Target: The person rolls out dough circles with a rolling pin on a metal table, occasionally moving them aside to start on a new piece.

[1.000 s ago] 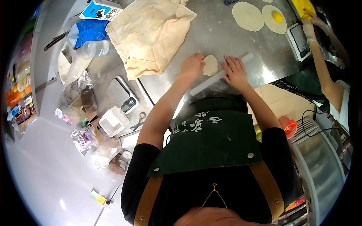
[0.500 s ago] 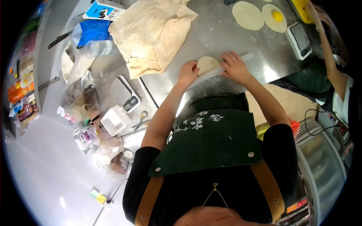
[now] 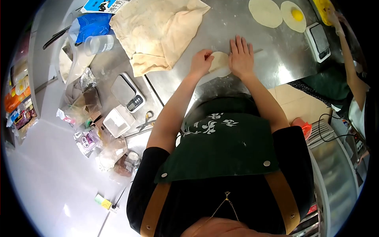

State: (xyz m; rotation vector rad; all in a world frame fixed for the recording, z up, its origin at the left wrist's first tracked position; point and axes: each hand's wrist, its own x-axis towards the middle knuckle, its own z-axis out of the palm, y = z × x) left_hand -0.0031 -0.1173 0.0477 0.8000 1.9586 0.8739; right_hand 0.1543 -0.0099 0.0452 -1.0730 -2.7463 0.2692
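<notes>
A small round of dough (image 3: 219, 59) lies on the steel table between my hands. My left hand (image 3: 201, 62) has its fingers curled in a pinch at the dough's left edge. A pale rolling pin (image 3: 208, 76) crosses the near part of the dough at a slant. Flat over the pin's right part rests my right hand (image 3: 241, 58), with fingers stretched out and pointing away from me; its palm hides part of the pin. A large crumpled cream cloth (image 3: 158, 33) lies beyond my left hand.
Two flat dough rounds lie at the back right, one bearing an egg yolk (image 3: 297, 15). A kitchen scale (image 3: 318, 42) sits near a co-worker's arm (image 3: 347, 59). To the left are another scale (image 3: 128, 93), scissors (image 3: 147, 121), a white container (image 3: 118, 121) and a clear cup (image 3: 98, 44).
My right hand has flattened, its fingers now straight over the pin. My left hand stays pinched at the dough's edge and has shifted slightly. The whole view has tilted a little.
</notes>
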